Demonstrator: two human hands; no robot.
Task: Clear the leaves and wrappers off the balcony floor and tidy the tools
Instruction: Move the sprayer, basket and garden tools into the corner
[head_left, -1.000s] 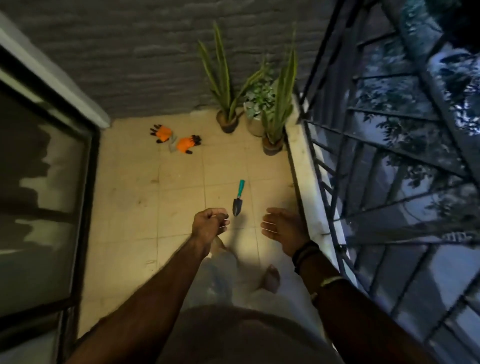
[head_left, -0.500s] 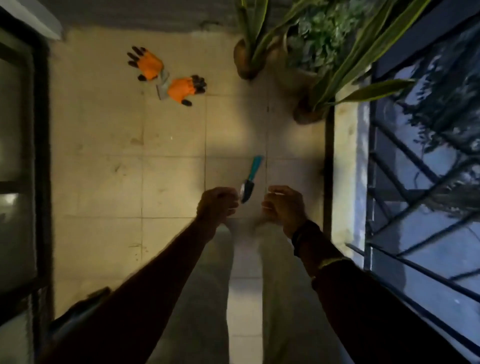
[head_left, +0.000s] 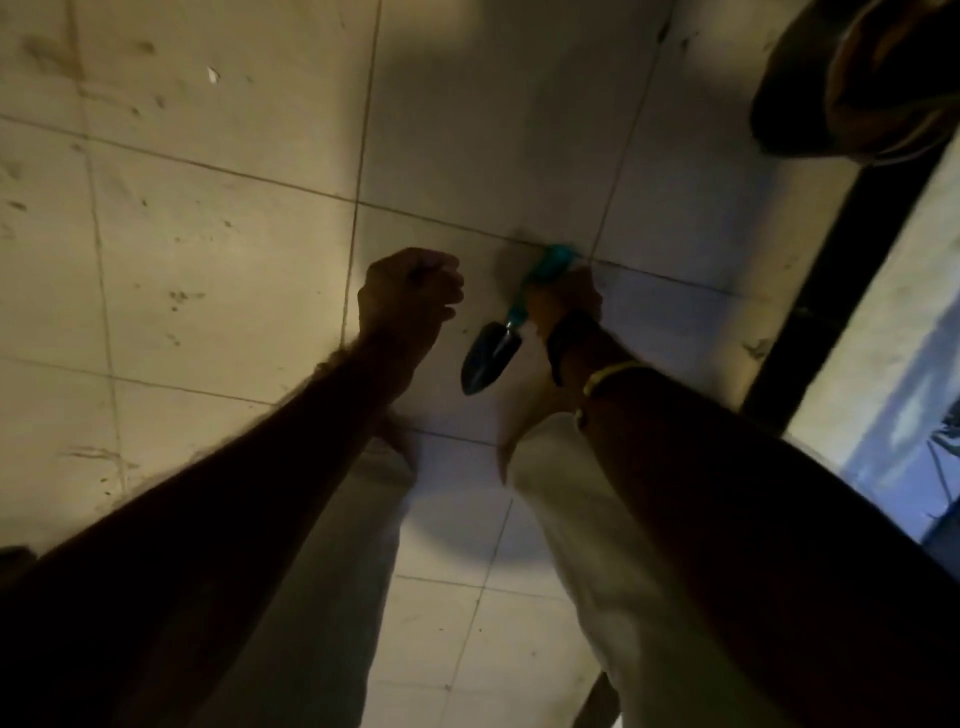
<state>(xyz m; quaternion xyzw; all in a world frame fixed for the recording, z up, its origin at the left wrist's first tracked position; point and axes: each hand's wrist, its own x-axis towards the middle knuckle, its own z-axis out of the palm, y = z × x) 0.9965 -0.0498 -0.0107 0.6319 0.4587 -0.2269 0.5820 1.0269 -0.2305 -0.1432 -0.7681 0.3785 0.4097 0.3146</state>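
A small garden trowel (head_left: 492, 356) with a teal handle and dark blade lies on the pale tiled balcony floor (head_left: 218, 249), blade pointing toward me. My right hand (head_left: 566, 296) grips its handle, with the handle's teal end sticking out beyond the fingers. My left hand (head_left: 410, 291) hovers just left of the trowel, curled into a fist; nothing shows inside it. A small white scrap (head_left: 212, 75) lies on the tiles at the far left.
A plant pot (head_left: 852, 78) stands at the top right corner. A dark strip (head_left: 841, 270) and a pale raised ledge (head_left: 893, 322) run along the right side. My legs in pale trousers (head_left: 587, 519) fill the lower middle.
I have bent low over the floor. My right hand reached the trowel and closed round its handle. The orange gloves and most of the plants have left the view.
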